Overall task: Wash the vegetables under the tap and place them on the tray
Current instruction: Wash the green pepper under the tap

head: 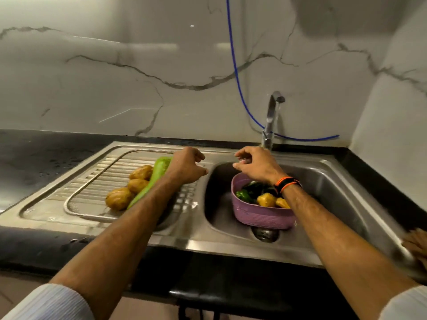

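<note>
The left forearm (143,211) covers the right side of the wire tray (76,210) and part of the long green gourd (152,179). The right wrist (280,184) hides much of the purple basket (258,214), so its dark vegetables (254,189) stay unclear. At the right edge a blurred hand-like shape (416,245) is cut off. The blue hose (233,58) leaves the frame's top.

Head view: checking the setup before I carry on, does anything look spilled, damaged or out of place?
Nothing stands out. Three potatoes and a long green gourd lie on the steel draining tray; the purple basket sits upright in the sink basin.
</note>
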Available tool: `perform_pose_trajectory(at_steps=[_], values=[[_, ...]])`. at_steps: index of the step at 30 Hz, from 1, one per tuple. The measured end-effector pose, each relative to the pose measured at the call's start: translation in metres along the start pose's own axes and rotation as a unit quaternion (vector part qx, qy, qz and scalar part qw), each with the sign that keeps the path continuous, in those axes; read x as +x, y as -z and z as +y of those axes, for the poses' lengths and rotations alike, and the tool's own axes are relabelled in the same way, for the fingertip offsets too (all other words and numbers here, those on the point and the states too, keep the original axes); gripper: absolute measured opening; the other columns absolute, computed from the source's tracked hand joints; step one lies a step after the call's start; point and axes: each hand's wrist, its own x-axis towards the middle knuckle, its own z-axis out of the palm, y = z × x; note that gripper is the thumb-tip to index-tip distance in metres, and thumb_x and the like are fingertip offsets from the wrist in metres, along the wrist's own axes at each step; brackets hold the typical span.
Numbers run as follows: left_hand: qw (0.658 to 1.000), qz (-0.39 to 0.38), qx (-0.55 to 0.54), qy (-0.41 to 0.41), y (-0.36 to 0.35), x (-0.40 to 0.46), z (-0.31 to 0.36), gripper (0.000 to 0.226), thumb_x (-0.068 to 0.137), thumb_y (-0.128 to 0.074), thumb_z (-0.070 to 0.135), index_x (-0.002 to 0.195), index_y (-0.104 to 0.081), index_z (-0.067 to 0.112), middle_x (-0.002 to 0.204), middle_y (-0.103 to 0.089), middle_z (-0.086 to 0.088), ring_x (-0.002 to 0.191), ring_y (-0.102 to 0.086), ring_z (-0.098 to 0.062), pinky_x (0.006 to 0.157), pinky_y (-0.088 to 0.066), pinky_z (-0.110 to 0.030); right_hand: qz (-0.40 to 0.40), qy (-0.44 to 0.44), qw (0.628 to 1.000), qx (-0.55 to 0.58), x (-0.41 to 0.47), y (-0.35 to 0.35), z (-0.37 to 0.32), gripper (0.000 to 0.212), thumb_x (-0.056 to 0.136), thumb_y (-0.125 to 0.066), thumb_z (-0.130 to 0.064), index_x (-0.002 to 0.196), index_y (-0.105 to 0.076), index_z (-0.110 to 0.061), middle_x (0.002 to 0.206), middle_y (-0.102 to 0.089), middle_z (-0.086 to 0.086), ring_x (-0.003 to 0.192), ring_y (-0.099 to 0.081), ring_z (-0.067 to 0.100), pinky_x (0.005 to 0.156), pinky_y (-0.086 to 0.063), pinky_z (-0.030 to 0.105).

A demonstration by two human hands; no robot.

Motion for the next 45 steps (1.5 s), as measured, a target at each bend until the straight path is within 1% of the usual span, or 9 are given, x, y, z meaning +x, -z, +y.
perform_pose_trajectory(at_steps=[4, 9, 13, 20, 26, 30, 37, 41, 45], values=[[0.999, -0.045, -0.008, -0.005, -0.046, 0.012, 0.024, 0.046, 0.079, -0.083, 0.028, 0.121, -0.068, 0.013, 0.117, -0.071, -0.003, 0.105, -0.067, -0.018, 0.093, -0.051, -0.027, -0.016, -0.043, 0.999, -0.024, -0.004, 0.018, 0.047, 0.033, 0.086, -0.074, -0.023, 0.117, -0.065, -0.014, 0.107, -0.067, -0.001, 0.096, -0.064, 0.012, 0.083, -0.051, 0.025], [0.995, -0.099, -0.002, -0.002, -0.107, 0.031, 0.037, 0.043, 0.075, -0.086, 0.029, 0.114, -0.071, 0.017, 0.108, -0.072, 0.0, 0.1, -0.069, -0.018, 0.092, -0.055, -0.031, -0.021, -0.095, 0.994, -0.051, -0.006, 0.018, 0.098, 0.031, 0.083, -0.077, -0.022, 0.112, -0.07, -0.013, 0.105, -0.071, 0.003, 0.096, -0.067, 0.016, 0.091, -0.054, 0.032], [0.991, -0.128, 0.022, 0.013, -0.15, 0.05, 0.039, 0.048, 0.076, -0.084, 0.028, 0.119, -0.066, 0.017, 0.113, -0.068, -0.004, 0.103, -0.066, -0.02, 0.094, -0.055, -0.034, -0.051, -0.127, 0.988, -0.076, -0.002, 0.005, 0.127, 0.032, 0.081, -0.078, -0.027, 0.111, -0.07, -0.017, 0.105, -0.072, -0.001, 0.098, -0.066, 0.016, 0.093, -0.053, 0.033], [0.971, -0.19, 0.144, -0.024, -0.203, 0.081, 0.034, 0.042, 0.081, -0.075, 0.027, 0.117, -0.064, 0.009, 0.119, -0.066, -0.014, 0.11, -0.063, -0.032, 0.092, -0.053, -0.038, -0.113, -0.143, 0.978, -0.097, 0.012, -0.018, 0.156, 0.038, 0.083, -0.075, -0.031, 0.118, -0.067, -0.019, 0.111, -0.071, -0.002, 0.107, -0.062, 0.017, 0.09, -0.046, 0.026], [0.938, -0.227, 0.252, -0.075, -0.227, 0.085, 0.036, 0.045, 0.086, -0.066, 0.031, 0.124, -0.058, 0.009, 0.128, -0.058, -0.016, 0.12, -0.057, -0.034, 0.1, -0.048, -0.042, -0.134, -0.139, 0.977, -0.092, 0.016, -0.028, 0.161, 0.04, 0.083, -0.074, -0.027, 0.121, -0.066, -0.016, 0.112, -0.071, 0.003, 0.107, -0.064, 0.019, 0.096, -0.05, 0.031], [0.94, -0.194, 0.271, -0.08, -0.227, 0.082, 0.04, 0.039, 0.089, -0.066, 0.029, 0.122, -0.061, 0.01, 0.124, -0.062, -0.013, 0.114, -0.062, -0.032, 0.094, -0.05, -0.04, -0.147, -0.142, 0.974, -0.102, 0.016, -0.03, 0.159, 0.037, 0.083, -0.075, -0.029, 0.117, -0.068, -0.016, 0.111, -0.071, 0.005, 0.104, -0.064, 0.021, 0.093, -0.052, 0.032], [0.949, -0.141, 0.267, -0.087, -0.211, 0.074, 0.048, 0.047, 0.072, -0.076, 0.029, 0.114, -0.064, 0.015, 0.115, -0.065, -0.011, 0.107, -0.064, -0.034, 0.086, -0.053, -0.04, -0.136, -0.155, 0.973, -0.106, 0.014, -0.023, 0.158, 0.036, 0.083, -0.073, -0.028, 0.116, -0.069, -0.016, 0.113, -0.07, 0.005, 0.105, -0.064, 0.022, 0.093, -0.052, 0.035], [0.978, -0.085, 0.176, -0.065, -0.195, 0.078, 0.047, 0.056, 0.064, -0.08, 0.033, 0.116, -0.063, 0.018, 0.109, -0.067, -0.009, 0.098, -0.065, -0.032, 0.081, -0.056, -0.039, -0.095, -0.173, 0.976, -0.089, 0.017, -0.017, 0.157, 0.04, 0.086, -0.071, -0.03, 0.123, -0.065, -0.015, 0.119, -0.068, 0.006, 0.113, -0.061, 0.025, 0.096, -0.049, 0.033], [0.999, -0.029, -0.003, -0.039, -0.189, 0.077, 0.051, 0.074, 0.061, -0.09, 0.038, 0.127, -0.061, 0.018, 0.115, -0.068, -0.001, 0.104, -0.065, -0.019, 0.09, -0.054, -0.031, -0.012, -0.205, 0.977, 0.052, 0.022, -0.016, 0.153, 0.036, 0.095, -0.06, -0.041, 0.119, -0.063, -0.015, 0.108, -0.069, 0.003, 0.106, -0.063, 0.023, 0.093, -0.052, 0.038]])
